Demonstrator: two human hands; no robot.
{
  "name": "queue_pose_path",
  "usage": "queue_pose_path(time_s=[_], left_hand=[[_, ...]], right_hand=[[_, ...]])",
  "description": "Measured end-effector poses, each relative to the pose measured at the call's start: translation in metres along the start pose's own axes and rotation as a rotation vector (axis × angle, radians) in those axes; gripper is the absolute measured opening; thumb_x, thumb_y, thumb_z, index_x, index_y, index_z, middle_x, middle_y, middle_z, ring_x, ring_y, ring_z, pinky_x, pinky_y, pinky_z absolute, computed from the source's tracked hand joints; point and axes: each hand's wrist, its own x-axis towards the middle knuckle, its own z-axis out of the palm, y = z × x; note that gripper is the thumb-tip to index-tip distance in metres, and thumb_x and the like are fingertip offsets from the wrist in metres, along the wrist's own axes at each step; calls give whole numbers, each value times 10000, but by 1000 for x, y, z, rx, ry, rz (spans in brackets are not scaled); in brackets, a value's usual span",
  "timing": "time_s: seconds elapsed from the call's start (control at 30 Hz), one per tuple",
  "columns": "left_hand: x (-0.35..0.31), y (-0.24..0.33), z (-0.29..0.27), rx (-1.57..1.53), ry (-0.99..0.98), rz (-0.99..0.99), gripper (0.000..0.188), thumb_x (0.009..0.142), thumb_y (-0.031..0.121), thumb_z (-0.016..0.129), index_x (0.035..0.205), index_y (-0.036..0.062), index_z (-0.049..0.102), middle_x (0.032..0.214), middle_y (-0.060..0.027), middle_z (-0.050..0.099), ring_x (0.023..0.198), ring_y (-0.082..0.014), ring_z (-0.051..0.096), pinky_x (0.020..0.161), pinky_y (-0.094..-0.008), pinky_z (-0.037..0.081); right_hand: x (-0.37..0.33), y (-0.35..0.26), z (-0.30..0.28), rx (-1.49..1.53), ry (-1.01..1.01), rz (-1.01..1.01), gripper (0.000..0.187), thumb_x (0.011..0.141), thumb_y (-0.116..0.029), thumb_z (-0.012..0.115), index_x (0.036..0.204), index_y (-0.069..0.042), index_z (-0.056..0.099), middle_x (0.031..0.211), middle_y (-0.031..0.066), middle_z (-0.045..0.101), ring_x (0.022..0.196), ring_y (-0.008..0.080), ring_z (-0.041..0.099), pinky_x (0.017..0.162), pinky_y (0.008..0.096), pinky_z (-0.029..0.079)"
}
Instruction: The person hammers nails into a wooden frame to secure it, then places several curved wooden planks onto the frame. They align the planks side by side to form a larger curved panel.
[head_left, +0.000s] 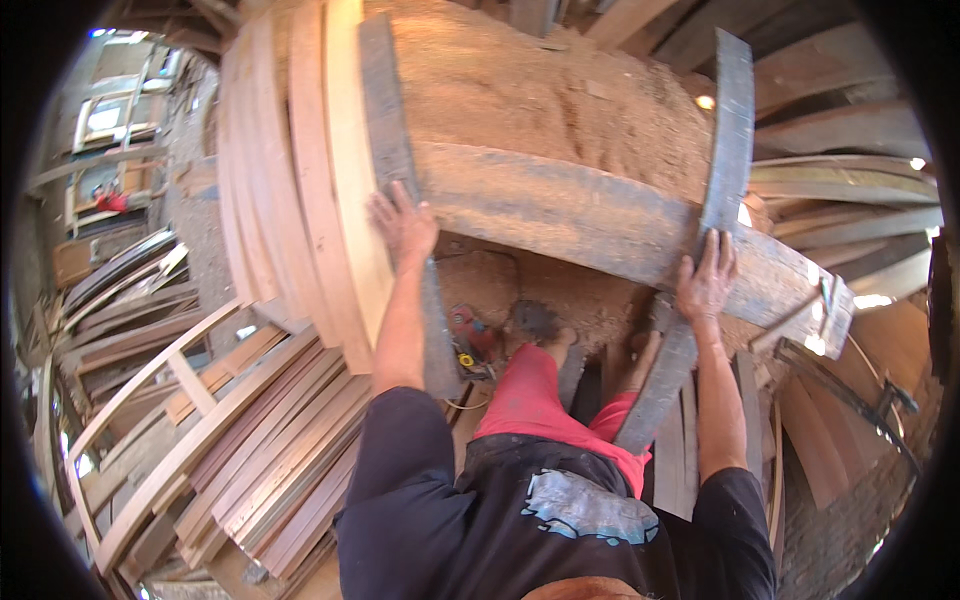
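My left hand (404, 224) lies with its fingers spread over a long dark grey board (385, 95), at the edge of a row of pale planks (318, 180). My right hand (708, 276) rests on a second dark grey board (732, 120), fingers stretched out and slightly apart; its palm side is hidden. This second board crosses over a wide worn wooden beam (560, 205) and its near end reaches my leg. Both boards run roughly away from me, with the beam spanning between them.
Sawdust (560, 85) covers the surface beyond the beam. A red power tool (470, 330) sits low near my foot. Stacked wood strips (280, 450) and a curved wooden frame (150, 350) fill the left; a metal clamp (850, 390) and more boards (850, 130) stand right.
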Motion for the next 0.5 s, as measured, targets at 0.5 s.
queue_pose_path(time_s=[0.5], left_hand=[[-3,-5,-26,-123,-150,-39,849,950,425,569,1616,66,182,1631,-359,88,1530,-506,36,1236,-604,19]], right_hand=[[13,-29,-24,-232,-341,206,772,920,-318,630,1590,-137,292,1652,145,262,1448,425,339,1170,600,273]])
